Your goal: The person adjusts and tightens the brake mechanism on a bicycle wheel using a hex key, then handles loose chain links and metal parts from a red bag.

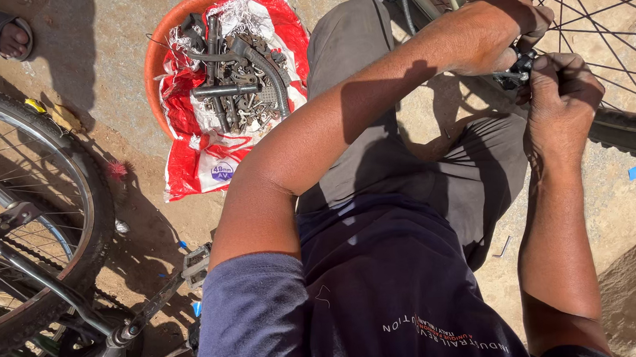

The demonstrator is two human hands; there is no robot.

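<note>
Left hand (pixel 498 33) and right hand (pixel 560 98) both closed on a small black bicycle part (pixel 519 67) in the upper right of the frame, beside the spoked wheel (pixel 614 38) (tyre partly shown), orange basin (pixel 157 63) of metal parts in the upper centre-left, second wheel (pixel 73 195) at left.

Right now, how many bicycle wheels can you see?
2. One spoked wheel at upper right, where both hands work; another wheel at the left edge, beside a pedal. Others may lie outside the picture.
</note>
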